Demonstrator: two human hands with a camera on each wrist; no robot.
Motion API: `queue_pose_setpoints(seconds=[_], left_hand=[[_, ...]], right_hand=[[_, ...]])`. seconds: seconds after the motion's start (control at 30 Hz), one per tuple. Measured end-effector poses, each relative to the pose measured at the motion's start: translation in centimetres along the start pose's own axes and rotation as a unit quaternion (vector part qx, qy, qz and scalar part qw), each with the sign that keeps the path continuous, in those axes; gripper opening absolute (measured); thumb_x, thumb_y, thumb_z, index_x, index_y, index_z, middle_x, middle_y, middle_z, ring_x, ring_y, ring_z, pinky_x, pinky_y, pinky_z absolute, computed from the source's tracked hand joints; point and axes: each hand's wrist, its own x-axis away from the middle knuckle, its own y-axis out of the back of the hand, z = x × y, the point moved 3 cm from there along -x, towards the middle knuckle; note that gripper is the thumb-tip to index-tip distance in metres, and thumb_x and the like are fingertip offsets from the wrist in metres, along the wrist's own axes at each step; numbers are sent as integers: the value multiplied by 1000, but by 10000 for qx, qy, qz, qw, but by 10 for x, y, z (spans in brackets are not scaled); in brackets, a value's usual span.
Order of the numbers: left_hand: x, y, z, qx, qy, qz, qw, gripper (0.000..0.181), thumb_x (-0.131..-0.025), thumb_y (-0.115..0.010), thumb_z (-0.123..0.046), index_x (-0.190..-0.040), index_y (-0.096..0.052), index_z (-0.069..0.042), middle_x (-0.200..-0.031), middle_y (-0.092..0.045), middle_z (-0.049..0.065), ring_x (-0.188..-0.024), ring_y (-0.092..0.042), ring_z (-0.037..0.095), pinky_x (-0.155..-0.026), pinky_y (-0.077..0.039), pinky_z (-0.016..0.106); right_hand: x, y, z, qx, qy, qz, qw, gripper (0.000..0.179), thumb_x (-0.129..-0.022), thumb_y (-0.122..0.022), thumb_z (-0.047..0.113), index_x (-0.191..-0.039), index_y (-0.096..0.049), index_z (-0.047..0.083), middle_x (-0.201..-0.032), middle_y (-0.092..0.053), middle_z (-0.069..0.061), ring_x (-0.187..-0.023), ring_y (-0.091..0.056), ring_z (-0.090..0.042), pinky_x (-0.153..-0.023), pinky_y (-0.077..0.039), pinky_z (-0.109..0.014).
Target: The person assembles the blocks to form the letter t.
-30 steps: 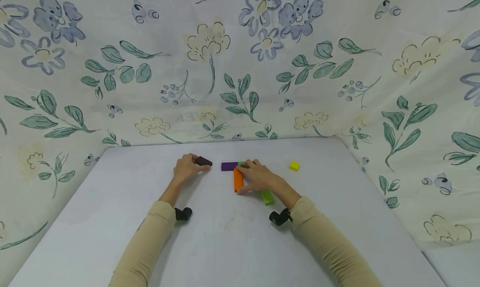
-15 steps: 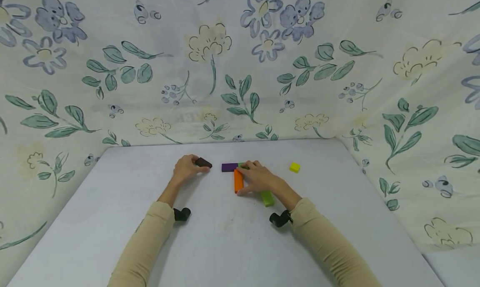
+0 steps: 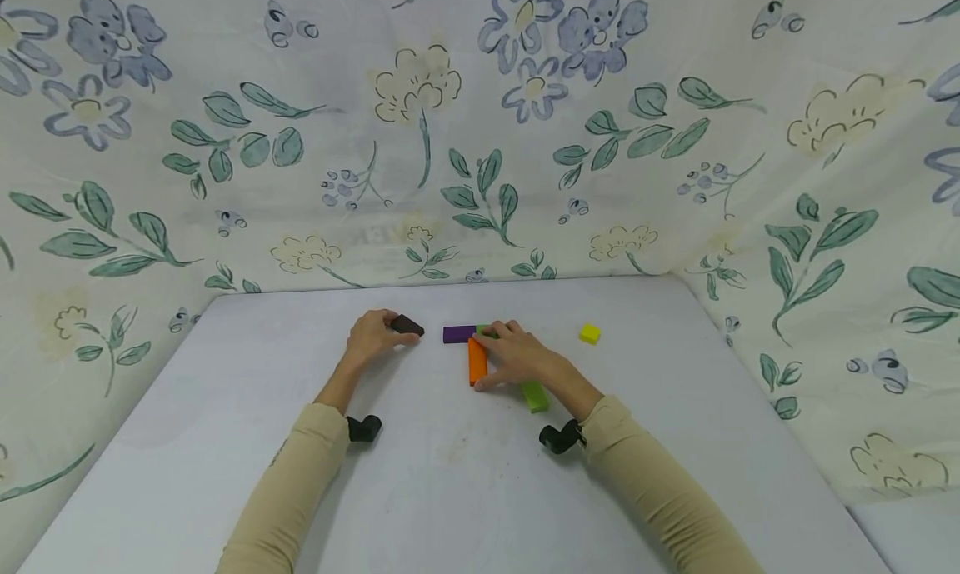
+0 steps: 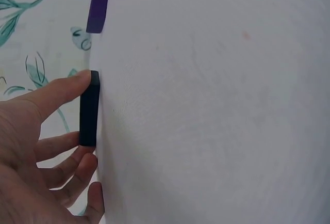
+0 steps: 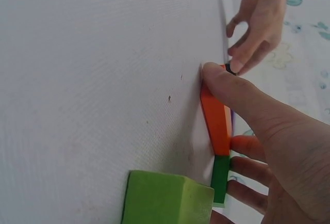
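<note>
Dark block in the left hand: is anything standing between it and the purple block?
Nothing visible: only bare tabletop shows in the gap between the dark block and the purple block. The thumb of the left hand, though, lies at the dark block's end nearer the purple block.

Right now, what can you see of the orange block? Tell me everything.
The orange block is a plain, smooth-looking bar, material uncertain. It appears to lie flat on the white table, running front to back in the head view. The right hand grips it, thumb at the near end; its far end sits by the purple block and darker green block, contact unclear.
</note>
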Motion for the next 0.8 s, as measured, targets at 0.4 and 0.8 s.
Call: queue_pose_setpoints(seconds=[0.4,0.8], left_hand=[[-2,1,-1,53,-119,-30,9999,76,-81,-77,-41,-135,-53,6,-130,-59,26,-117,-55,37,-102,-42,51],[-8,2,-6,356,-290,-82,9989,72,-82,-76,-41,-134,-56,4,-126,-62,22,-111,-55,33,-95,-45,47]], right_hand=[[1,1,0,8,98,-57,9999,90,-79,-69,65,-152,-37,23,-155,-36,-5,-140,-34,-32,-110,-38,-55],[1,0,0,-40,56,-13,10000,91,-79,-69,65,-153,-36,23,-156,-34,-4,-139,-33,-31,-111,-37,-54]])
